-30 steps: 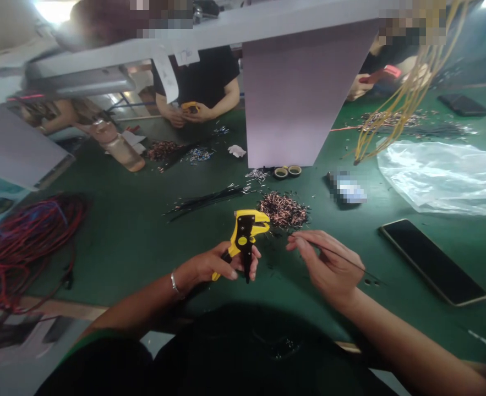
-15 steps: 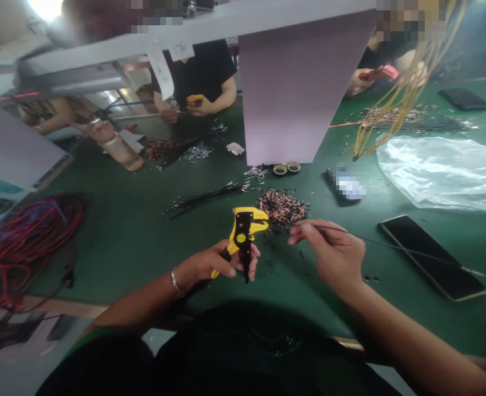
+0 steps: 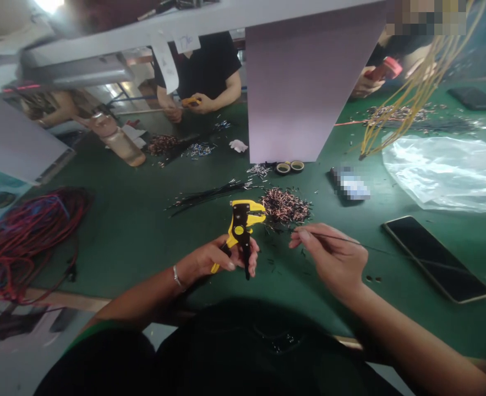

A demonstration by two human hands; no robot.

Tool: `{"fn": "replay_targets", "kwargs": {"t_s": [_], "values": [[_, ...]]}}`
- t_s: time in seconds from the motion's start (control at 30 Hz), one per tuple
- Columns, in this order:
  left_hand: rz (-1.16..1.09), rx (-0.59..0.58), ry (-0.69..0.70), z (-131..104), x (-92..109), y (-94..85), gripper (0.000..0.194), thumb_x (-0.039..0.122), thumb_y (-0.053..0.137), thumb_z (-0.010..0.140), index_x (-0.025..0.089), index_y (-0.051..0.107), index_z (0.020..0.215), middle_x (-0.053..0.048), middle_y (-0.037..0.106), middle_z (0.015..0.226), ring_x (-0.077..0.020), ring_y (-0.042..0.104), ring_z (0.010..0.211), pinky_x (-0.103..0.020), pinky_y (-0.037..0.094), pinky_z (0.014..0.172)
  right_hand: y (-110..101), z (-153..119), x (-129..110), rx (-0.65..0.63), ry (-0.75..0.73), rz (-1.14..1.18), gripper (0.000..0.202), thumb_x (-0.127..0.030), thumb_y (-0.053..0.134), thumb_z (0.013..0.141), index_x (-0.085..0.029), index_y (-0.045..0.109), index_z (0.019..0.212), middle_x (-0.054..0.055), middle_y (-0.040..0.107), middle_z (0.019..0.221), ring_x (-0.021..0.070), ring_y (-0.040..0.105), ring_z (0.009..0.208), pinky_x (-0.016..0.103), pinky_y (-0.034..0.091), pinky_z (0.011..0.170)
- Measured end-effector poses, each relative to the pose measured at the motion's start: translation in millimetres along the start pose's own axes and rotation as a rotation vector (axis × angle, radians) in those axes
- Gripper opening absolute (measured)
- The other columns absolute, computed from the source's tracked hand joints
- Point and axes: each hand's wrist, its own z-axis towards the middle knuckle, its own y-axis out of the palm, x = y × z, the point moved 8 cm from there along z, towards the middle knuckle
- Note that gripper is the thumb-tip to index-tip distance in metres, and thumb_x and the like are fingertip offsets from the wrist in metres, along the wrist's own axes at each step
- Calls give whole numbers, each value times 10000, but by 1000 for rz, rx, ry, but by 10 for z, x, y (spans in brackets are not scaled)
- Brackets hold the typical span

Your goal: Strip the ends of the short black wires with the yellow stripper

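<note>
My left hand (image 3: 226, 256) is wrapped round the handles of a yellow and black wire stripper (image 3: 239, 228), whose jaws point right. Between thumb and fingertips my right hand (image 3: 336, 258) pinches a thin black wire (image 3: 364, 243), which trails off to the right above a phone. The wire's near end is at my fingertips, apart from the stripper's jaws. Just beyond the jaws lies a heap of short copper-coloured and black wire scraps (image 3: 286, 206). A bundle of black wires (image 3: 209, 195) with bare, shiny ends rests behind the stripper.
A dark phone (image 3: 436, 258) lies at right, near a clear plastic bag (image 3: 444, 173). Two tape rolls (image 3: 283, 168) sit by a pale upright panel (image 3: 288, 93). Red cables (image 3: 32, 247) are heaped at left, near a bottle (image 3: 123, 144). Co-workers hold tools across the table.
The stripper is slightly higher and farther left in view. My right hand keeps its pinch on the wire, whose trailing end has swung and blurred. The background has shifted slightly.
</note>
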Motion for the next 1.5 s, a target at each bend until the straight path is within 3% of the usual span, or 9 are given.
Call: {"fn": "replay_targets", "kwargs": {"t_s": [0.13, 0.47, 0.73, 1.03, 1.23, 1.4, 1.5], "values": [[24, 16, 14, 6, 10, 10, 530, 136, 730, 606, 130, 653, 1130, -107, 673, 947, -270, 661, 882, -441, 510, 841, 120, -46, -204, -77, -227, -147, 151, -148, 661, 872, -229, 785, 844, 25, 768, 674, 197, 727, 635, 341, 614, 625], [119, 35, -3, -4, -53, 34, 558, 135, 748, 633, 124, 651, 1182, -107, 690, 952, -259, 662, 904, -423, 496, 893, 277, -156, -406, -143, -454, -200, 188, -57, 626, 883, -145, 780, 944, 90, 802, 802, 183, 761, 683, 283, 641, 621], [174, 71, 16, -13, -51, 82, 380, 117, 731, 654, 141, 668, 1028, -80, 674, 895, -231, 649, 862, -389, 482, 853, 324, -208, -433, -158, -469, -178, 163, -46, 657, 873, -131, 780, 937, 95, 796, 790, 183, 760, 682, 273, 645, 630], [265, 130, 43, -25, -50, 38, 400, 94, 705, 658, 144, 678, 1054, -61, 690, 873, -208, 662, 827, -370, 498, 837, 364, -243, -405, -191, -441, -118, 138, -65, 645, 896, -138, 752, 945, 91, 790, 793, 174, 758, 697, 266, 639, 627], [267, 194, 57, -43, 17, 57, 294, 56, 704, 650, 148, 680, 929, -7, 636, 692, -205, 668, 778, -341, 516, 790, 375, -265, -368, -193, -438, -100, 127, -81, 643, 905, -147, 747, 937, 82, 788, 782, 168, 753, 683, 260, 634, 616], [293, 159, 29, -40, -44, 17, 322, 136, 724, 661, 130, 676, 979, -77, 692, 851, -226, 664, 797, -379, 514, 801, 357, -251, -351, -172, -416, -118, 144, -79, 648, 895, -157, 759, 948, 79, 791, 796, 172, 754, 689, 267, 638, 626], [287, 165, 30, -38, -56, 0, 286, 137, 720, 653, 135, 671, 935, -54, 672, 791, -228, 663, 794, -384, 516, 806, 360, -256, -379, -183, -426, -94, 140, -65, 653, 888, -142, 756, 944, 85, 787, 786, 171, 753, 681, 259, 636, 624]]}}
